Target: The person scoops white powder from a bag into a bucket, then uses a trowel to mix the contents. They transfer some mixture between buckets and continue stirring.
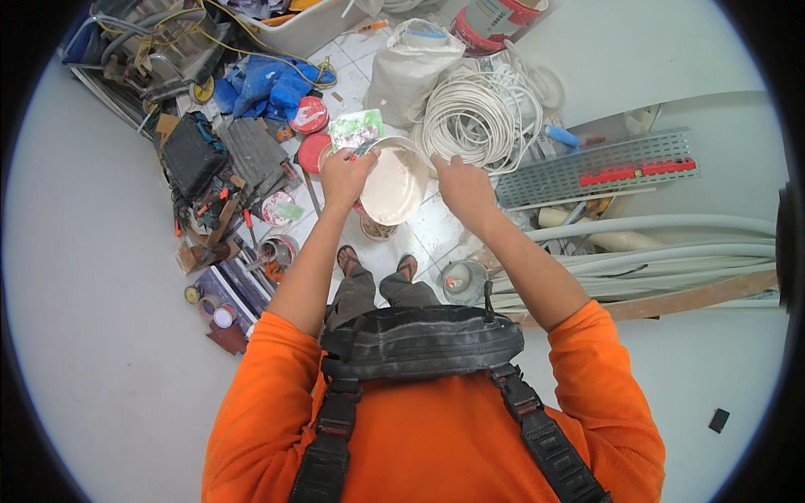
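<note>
A white bucket [391, 186] with a pale, cream-coloured inside is tipped toward me in front of my chest. My left hand [345, 178] is closed on its left rim. A small dark and red piece shows by the left fingertips, too little of it to name. My right hand [464, 191] is just right of the bucket, fingers curled around something thin I cannot make out, its end pointing at the bucket's rim. Behind the bucket lies a green and white packet [356, 127]. Below it, on the floor, stands another bucket [379, 228], partly hidden.
Coiled white cable [474, 117] and a white sack [412, 71] lie ahead. To the right are a perforated metal tray [553, 180], a red spirit level [637, 172] and long pipes [671, 226]. A black toolbox [193, 151] and red lids [310, 115] crowd the left.
</note>
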`<state>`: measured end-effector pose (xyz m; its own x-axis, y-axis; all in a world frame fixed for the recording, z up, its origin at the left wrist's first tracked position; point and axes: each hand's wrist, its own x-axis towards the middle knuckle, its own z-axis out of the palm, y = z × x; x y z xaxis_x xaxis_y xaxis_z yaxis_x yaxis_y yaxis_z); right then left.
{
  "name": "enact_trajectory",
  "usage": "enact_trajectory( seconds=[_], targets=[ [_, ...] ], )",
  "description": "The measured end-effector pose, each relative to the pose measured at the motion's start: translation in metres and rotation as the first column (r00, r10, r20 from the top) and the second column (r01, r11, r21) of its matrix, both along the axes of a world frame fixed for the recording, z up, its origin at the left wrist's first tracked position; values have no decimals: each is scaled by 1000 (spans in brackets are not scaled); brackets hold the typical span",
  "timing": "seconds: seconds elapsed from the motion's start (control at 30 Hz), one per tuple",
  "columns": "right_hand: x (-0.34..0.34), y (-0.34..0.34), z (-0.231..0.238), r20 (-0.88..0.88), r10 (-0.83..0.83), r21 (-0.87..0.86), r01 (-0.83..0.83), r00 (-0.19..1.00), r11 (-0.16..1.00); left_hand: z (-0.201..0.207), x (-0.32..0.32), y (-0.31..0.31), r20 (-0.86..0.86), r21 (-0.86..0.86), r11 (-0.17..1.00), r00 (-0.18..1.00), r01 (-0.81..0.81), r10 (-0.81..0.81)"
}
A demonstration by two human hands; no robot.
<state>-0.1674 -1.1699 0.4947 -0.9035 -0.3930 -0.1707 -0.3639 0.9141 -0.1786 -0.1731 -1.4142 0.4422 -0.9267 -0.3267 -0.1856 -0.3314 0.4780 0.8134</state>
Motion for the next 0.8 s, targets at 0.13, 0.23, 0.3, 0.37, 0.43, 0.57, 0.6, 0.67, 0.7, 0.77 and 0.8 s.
enact_trajectory(
  seconds=[0.13, 0.23, 0.3, 0.37, 0.43, 0.57, 0.6, 0.67, 0.7, 0.77, 0.8],
  targets=[
    [30, -5, -47, 409, -208, -110, 274, 888, 955, 24, -3, 10, 2, 160, 984, 997, -82, 82],
    [73, -19, -85, 628, -68, -451, 435, 775, 780, 3, -4, 13, -204, -63, 993, 975, -99, 85],
    [78, -32, -60, 719, -56, -416, 493, 693, 764, 1, 5, 11, -267, -100, 988, 960, -115, 85],
    [70, -26, -44, 462, -31, -330, 204, 887, 922, 0, 4, 0, -163, -125, 992, 987, -23, 2],
    [44, -23, -25, 104, 16, -80, -8, 994, 997, 1, 4, -7, -58, -222, 972, 994, 76, -91],
    [-5, -1, -5, -247, 221, 30, -220, 944, 975, 31, -17, -8, 161, -318, 907, 959, 275, -234],
    [-7, 1, -6, -233, 225, 18, -228, 946, 974, 34, -23, -11, 220, -292, 905, 943, 308, -250],
    [-5, 3, -17, -204, 237, -6, -243, 950, 970, 34, -31, -16, 280, -323, 865, 912, 383, -299],
    [-1, 4, -25, -174, 213, 9, -215, 961, 977, 32, -33, -15, 310, -329, 842, 891, 427, -331],
    [12, 4, -45, -119, 170, 35, -167, 978, 985, 31, -34, -12, 281, -310, 863, 906, 399, -317],
    [22, 2, -55, -42, 103, -30, -104, 994, 994, 30, -33, -14, 272, -303, 871, 911, 387, -311]
  ],
)
